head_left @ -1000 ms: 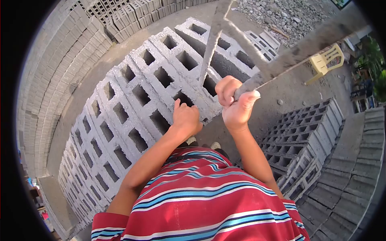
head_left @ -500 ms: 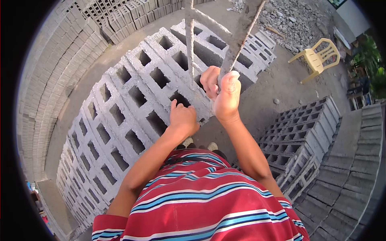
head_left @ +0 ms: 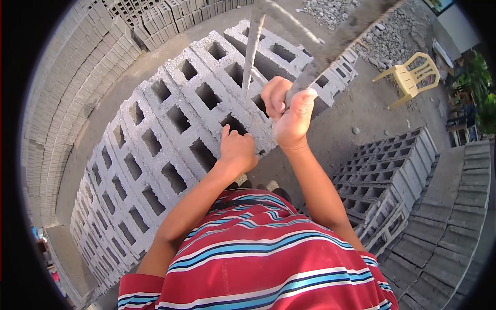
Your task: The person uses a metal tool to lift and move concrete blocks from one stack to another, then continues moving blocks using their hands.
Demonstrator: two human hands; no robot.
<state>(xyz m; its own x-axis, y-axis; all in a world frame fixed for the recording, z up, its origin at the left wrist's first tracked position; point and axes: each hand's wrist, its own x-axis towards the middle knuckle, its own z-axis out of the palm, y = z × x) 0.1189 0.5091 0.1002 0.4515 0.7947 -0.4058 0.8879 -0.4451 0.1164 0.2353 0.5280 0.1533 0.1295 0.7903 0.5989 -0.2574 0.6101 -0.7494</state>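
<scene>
My right hand (head_left: 289, 111) is wrapped round the lower end of a rough, mortar-crusted metal frame (head_left: 330, 51), which slants up to the right out of view. A thinner bar of this frame (head_left: 252, 49) comes down onto the blocks. My left hand (head_left: 237, 150) rests on the near edge of a long row of grey hollow concrete blocks (head_left: 187, 111), beside an open cavity. Its fingers are bent over the block, and their tips partly disappear at the dark hole.
Stacked blocks (head_left: 382, 165) stand at the right, with grey slabs (head_left: 439, 232) beyond them. A yellow plastic chair (head_left: 407, 77) stands at the upper right near a gravel heap (head_left: 356, 26). More block stacks (head_left: 67, 67) curve along the left.
The metal frame has tilted further to the right in my right hand, and its thin bar has shifted slightly right. My left hand stays at nearly the same place on the blocks.
</scene>
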